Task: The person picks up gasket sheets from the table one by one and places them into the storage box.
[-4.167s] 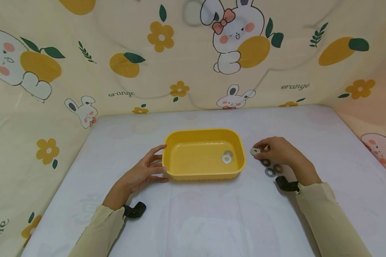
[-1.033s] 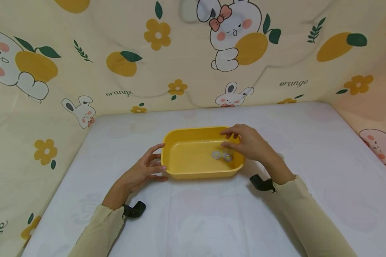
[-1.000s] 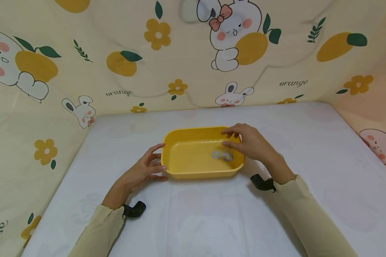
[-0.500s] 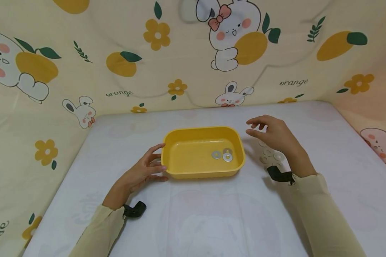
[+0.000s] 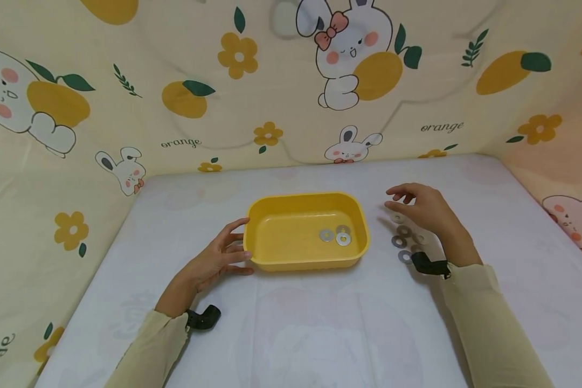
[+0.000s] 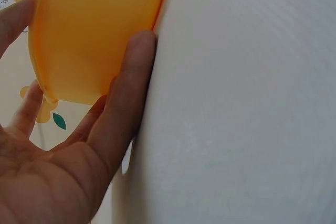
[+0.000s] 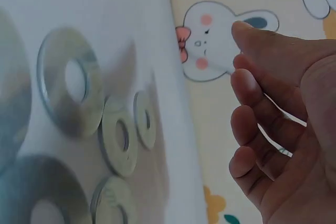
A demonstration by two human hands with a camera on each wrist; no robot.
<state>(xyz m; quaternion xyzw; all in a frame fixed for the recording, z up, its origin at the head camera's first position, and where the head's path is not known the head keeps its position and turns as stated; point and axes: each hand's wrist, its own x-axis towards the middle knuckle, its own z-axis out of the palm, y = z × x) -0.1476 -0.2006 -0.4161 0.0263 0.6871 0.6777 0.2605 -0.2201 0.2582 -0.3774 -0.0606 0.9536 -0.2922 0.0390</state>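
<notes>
My left hand (image 5: pixel 218 258) rests at the left end of a yellow plastic tray (image 5: pixel 291 266), its spread fingers touching the rim and side wall. In the left wrist view one finger lies along the tray's outer wall (image 6: pixel 84 35), close to the tabletop. Flat metal washers (image 5: pixel 343 238) lie in the tray's right part; one is dimmer and partly covered. Right of the tray, my right hand (image 5: pixel 429 210) hovers above several loose washers (image 5: pixel 399 241), its fingers loosely bent with nothing between them. The right wrist view shows these washers (image 7: pixel 71 82) flat on the table, apart from the fingertips.
A white-covered table (image 5: pixel 300 334) carries everything. Behind it and at both sides hangs a cream cloth (image 5: pixel 291 108) printed with rabbits and oranges. Black wrist cameras (image 5: pixel 203 318) sit on both forearms.
My right hand held a washer beside the tray, later hovered over the tray, and has since moved right, back over the loose washers. The tray shows one more washer. My left hand stays put.
</notes>
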